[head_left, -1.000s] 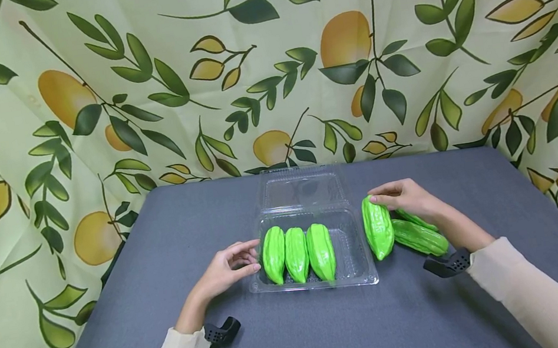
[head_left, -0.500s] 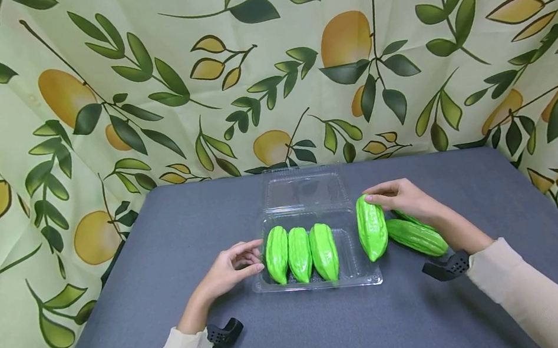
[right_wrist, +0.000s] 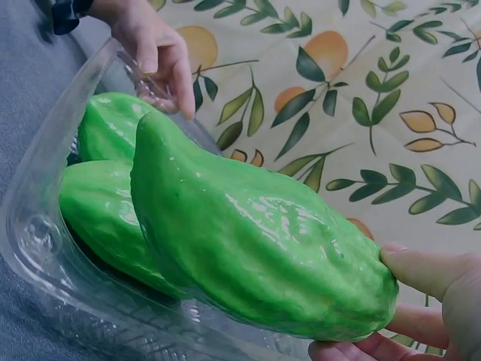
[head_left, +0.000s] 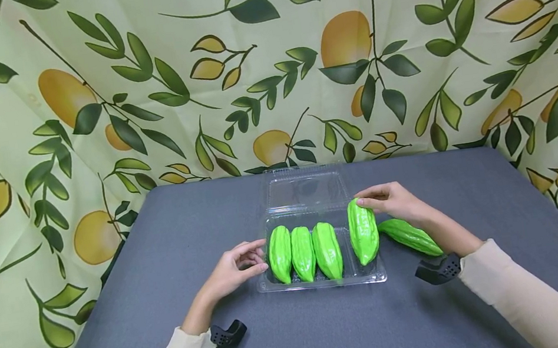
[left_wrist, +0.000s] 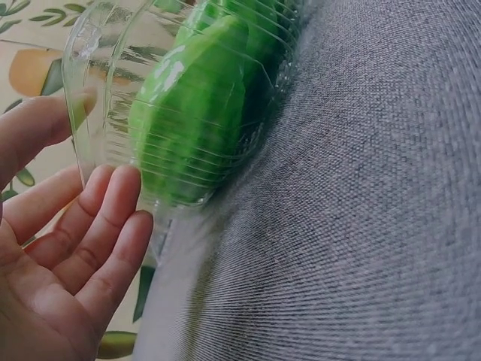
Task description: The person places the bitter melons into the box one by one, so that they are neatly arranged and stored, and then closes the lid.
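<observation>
The right hand (head_left: 392, 201) pinched a green gourd (head_left: 363, 230) by its far end, thumb and fingers curled round it, holding it over the open right part of the clear tray (head_left: 373, 273). Three more gourds (head_left: 304, 252) lay side by side in the tray's left part. The left hand (head_left: 234, 271) rested at the tray's left wall, its fingers (left_wrist: 113, 218) relaxed and touching the plastic. The tray's lid (head_left: 305, 188) lay open behind it. One more gourd (head_left: 410, 236) lay on the grey table (head_left: 312, 336), just right of the tray
</observation>
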`<control>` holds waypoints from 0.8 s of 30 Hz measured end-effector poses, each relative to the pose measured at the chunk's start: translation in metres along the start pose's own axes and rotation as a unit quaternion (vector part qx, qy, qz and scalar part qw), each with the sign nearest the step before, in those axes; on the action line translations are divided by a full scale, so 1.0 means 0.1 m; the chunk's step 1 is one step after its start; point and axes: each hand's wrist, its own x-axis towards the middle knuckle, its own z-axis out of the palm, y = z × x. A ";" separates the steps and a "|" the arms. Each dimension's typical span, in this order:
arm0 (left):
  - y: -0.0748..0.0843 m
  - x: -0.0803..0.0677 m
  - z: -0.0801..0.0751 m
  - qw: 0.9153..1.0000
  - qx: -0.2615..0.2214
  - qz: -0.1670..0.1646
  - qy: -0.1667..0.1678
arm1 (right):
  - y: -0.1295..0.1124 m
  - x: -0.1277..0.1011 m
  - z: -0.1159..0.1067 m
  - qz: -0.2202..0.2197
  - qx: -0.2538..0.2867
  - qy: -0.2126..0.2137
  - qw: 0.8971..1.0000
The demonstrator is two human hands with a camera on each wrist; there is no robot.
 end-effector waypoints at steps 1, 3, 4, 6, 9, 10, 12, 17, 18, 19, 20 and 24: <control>0.00 0.00 0.00 1.000 0.000 -0.001 -0.001 | 0.00 0.01 0.01 0.002 0.001 0.000 1.000; 0.01 0.00 0.00 1.000 -0.001 -0.003 -0.001 | 0.00 0.01 0.03 0.004 0.004 -0.003 1.000; 0.01 0.00 0.00 1.000 -0.001 -0.003 -0.002 | 0.00 0.01 0.04 0.003 0.005 -0.005 1.000; 0.01 0.00 0.00 1.000 -0.003 -0.005 -0.003 | -0.01 0.01 0.06 0.003 0.005 -0.008 1.000; 0.01 0.00 0.00 1.000 -0.005 -0.006 -0.004 | -0.03 0.01 0.09 0.003 0.008 -0.009 1.000; 0.01 0.00 0.00 1.000 -0.005 -0.007 -0.004 | -0.03 0.00 0.10 0.002 0.008 -0.009 1.000; 0.00 0.00 0.00 1.000 -0.006 -0.008 -0.005 | -0.04 0.00 0.12 0.004 0.007 -0.007 1.000; -0.01 0.00 -0.01 1.000 -0.005 -0.012 -0.006 | -0.04 0.01 0.16 -0.001 -0.009 0.002 1.000; -0.01 0.00 -0.01 1.000 -0.005 -0.013 -0.007 | -0.04 0.01 0.17 -0.003 -0.012 0.004 1.000; -0.01 0.00 -0.01 1.000 -0.004 -0.012 -0.007 | -0.04 0.02 0.18 -0.007 -0.017 0.005 1.000; -0.01 0.00 -0.01 1.000 -0.004 -0.012 -0.007 | -0.03 0.02 0.19 -0.010 -0.022 0.005 1.000; -0.01 0.00 -0.01 1.000 -0.004 -0.009 -0.007 | -0.02 0.03 0.22 -0.019 -0.030 0.005 0.999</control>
